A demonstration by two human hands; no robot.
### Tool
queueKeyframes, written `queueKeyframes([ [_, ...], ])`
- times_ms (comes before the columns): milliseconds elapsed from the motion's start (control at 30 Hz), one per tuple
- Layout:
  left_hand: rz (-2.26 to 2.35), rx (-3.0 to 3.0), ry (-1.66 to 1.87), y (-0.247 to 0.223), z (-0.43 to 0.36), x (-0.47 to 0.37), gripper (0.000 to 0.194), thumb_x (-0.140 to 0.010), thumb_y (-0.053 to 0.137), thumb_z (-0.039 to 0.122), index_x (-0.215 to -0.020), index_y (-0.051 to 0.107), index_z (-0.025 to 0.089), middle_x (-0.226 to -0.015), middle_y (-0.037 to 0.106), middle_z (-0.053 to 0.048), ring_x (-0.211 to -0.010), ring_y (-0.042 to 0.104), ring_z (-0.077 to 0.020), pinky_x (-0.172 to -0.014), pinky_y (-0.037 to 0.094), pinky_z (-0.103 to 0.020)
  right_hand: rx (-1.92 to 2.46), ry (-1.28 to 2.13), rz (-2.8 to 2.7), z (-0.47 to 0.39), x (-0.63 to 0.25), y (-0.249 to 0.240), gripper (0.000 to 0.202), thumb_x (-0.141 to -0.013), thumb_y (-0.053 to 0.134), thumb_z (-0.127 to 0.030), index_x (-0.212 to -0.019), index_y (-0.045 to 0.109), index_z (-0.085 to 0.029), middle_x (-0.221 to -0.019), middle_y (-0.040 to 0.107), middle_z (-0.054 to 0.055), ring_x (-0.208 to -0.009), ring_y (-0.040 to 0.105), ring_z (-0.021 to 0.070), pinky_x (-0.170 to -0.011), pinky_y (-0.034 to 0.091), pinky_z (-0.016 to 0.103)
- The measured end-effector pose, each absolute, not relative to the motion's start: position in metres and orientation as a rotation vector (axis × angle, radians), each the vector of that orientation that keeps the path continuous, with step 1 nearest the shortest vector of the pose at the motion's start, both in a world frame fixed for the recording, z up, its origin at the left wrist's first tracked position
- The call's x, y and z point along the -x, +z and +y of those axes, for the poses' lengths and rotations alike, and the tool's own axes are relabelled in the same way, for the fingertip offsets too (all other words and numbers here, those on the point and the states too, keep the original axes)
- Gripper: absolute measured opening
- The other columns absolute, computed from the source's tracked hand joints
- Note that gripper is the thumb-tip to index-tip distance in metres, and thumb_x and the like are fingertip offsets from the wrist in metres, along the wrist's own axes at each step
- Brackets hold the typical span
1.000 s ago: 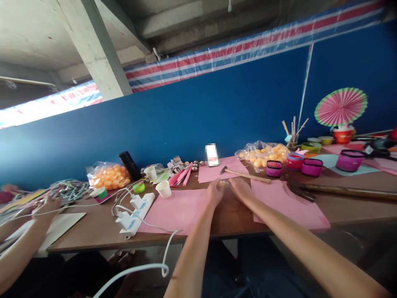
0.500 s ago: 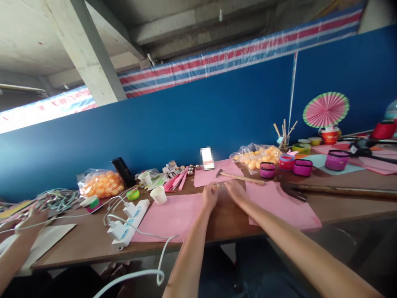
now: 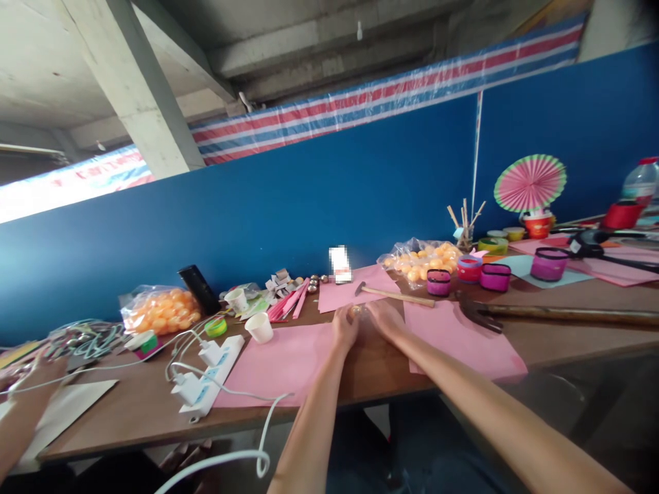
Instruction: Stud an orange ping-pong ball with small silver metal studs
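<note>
My left hand (image 3: 345, 326) is over the brown table, its fingers curled at a small shiny, yellowish thing (image 3: 356, 311), too small to name. Close beside it, my right hand (image 3: 386, 320) has its fingers bent inward toward the same spot; what they hold, if anything, is unclear. Just beyond my hands lies a small hammer (image 3: 396, 295) with a wooden handle, partly on a pink sheet (image 3: 334, 296). More pink sheets lie to the left (image 3: 281, 363) and right (image 3: 463, 339) of my hands.
A power strip (image 3: 219, 374) with white cables and a white cup (image 3: 259, 328) stand left. Bags of orange balls (image 3: 162, 312) (image 3: 425, 261) lie near the blue partition (image 3: 309, 213). A long-handled hammer (image 3: 561, 313) lies right. Another person's hand (image 3: 44, 377) works at far left.
The camera view has shifted slightly, so the table's things appear a little further left. My hands stay close together at the same place, and the small thing between them shows more yellow.
</note>
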State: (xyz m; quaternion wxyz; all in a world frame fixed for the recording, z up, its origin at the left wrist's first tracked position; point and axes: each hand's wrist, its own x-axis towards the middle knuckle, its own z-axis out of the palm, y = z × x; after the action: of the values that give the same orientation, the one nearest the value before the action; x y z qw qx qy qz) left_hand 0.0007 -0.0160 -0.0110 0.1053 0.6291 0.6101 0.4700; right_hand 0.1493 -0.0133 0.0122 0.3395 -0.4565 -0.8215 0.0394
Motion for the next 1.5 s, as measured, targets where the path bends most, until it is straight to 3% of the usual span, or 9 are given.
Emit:
queueKeyframes([
  [267,1.772,-1.932,1.374,-0.007,-0.018,0.0,0.038,-0.071,0.052,0.014,-0.109,0.055,0.023,-0.102,0.059,-0.004,-0.089,0.055,-0.0148,-0.081,0.045,-0.028,1.117,0.114,-2.122,-0.006,-0.148,0.008,0.023,-0.083,0.036,-0.015,-0.081,0.059,-0.019,-0.088,0.064,0.005,-0.083,0.054,0.0177,-0.077,0.038,0.028],
  [467,1.782,-1.953,1.375,-0.003,-0.021,-0.001,0.028,-0.075,0.05,0.024,-0.101,0.061,0.02,-0.094,0.061,-0.004,-0.082,0.056,-0.0148,-0.076,0.046,-0.028,1.095,0.138,-2.109,-0.005,-0.149,0.006,0.024,-0.083,0.036,-0.016,-0.079,0.06,-0.019,-0.086,0.065,0.005,-0.083,0.055,0.0178,-0.077,0.038,0.027],
  [633,1.774,-1.981,1.366,-0.001,-0.022,-0.001,0.025,-0.074,0.051,0.021,-0.095,0.063,0.02,-0.091,0.064,-0.002,-0.086,0.055,-0.0151,-0.08,0.044,-0.028,1.091,0.15,-2.109,-0.009,-0.149,0.008,0.023,-0.082,0.038,-0.017,-0.077,0.06,-0.019,-0.085,0.065,0.005,-0.08,0.055,0.0177,-0.075,0.038,0.027],
  [900,1.753,-2.008,1.362,0.001,-0.025,-0.002,0.025,-0.073,0.05,0.018,-0.095,0.063,0.021,-0.091,0.064,-0.002,-0.086,0.055,-0.0153,-0.079,0.044,-0.029,1.098,0.152,-2.114,-0.01,-0.15,0.01,0.023,-0.082,0.037,-0.016,-0.077,0.059,-0.019,-0.086,0.064,0.005,-0.08,0.054,0.0174,-0.074,0.037,0.027],
  [1133,1.738,-1.973,1.397,0.0,-0.025,-0.001,0.028,-0.076,0.048,0.022,-0.102,0.06,0.021,-0.095,0.064,-0.004,-0.089,0.056,-0.0159,-0.08,0.045,-0.03,1.108,0.119,-2.135,-0.01,-0.15,0.01,0.021,-0.079,0.038,-0.013,-0.069,0.056,-0.018,-0.074,0.062,0.003,-0.07,0.052,0.0155,-0.067,0.037,0.025],
  [1500,1.76,-1.867,1.421,-0.008,-0.019,-0.001,0.034,-0.068,0.059,0.024,-0.102,0.058,0.02,-0.097,0.058,-0.004,-0.082,0.057,-0.0136,-0.071,0.049,-0.026,1.098,0.067,-2.107,-0.017,-0.15,0.015,0.02,-0.079,0.038,-0.015,-0.068,0.054,-0.019,-0.072,0.06,0.003,-0.069,0.051,0.0153,-0.065,0.037,0.024],
])
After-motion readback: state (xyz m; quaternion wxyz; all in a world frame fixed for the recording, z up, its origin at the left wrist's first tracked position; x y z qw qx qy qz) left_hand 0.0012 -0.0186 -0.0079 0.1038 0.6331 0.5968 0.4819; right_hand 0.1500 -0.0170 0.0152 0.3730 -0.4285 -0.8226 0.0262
